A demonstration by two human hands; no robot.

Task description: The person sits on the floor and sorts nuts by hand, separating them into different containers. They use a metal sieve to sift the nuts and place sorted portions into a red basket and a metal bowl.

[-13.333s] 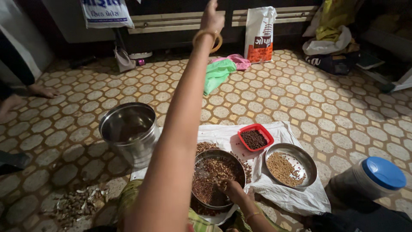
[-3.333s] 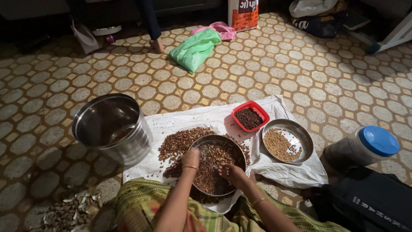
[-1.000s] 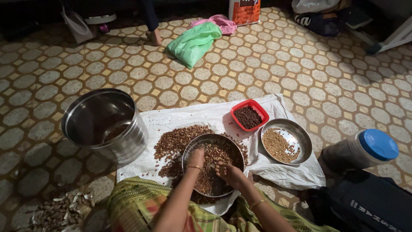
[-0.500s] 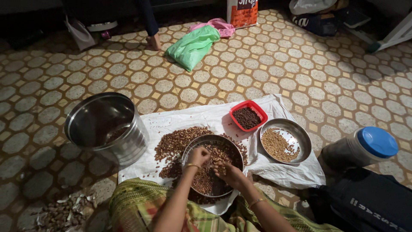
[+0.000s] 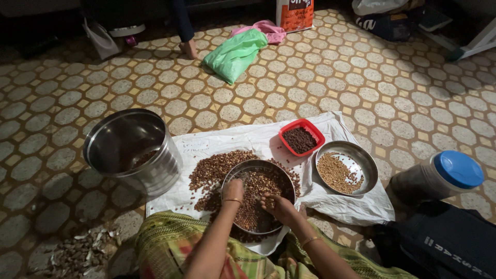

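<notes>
A dimly lit floor (image 5: 361, 77) of pale octagonal tiles with yellow insets runs back to dark furniture (image 5: 46, 20).

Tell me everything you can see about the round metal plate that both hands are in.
The round metal plate looks like shiny steel, shallow, with a raised rim. It lies flat on a white cloth, partly over a heap of brown nuts. More brown nuts fill it. The left hand and right hand rest inside it.

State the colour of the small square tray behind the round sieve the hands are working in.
Red; the small square tray shows best in the head view.
</notes>
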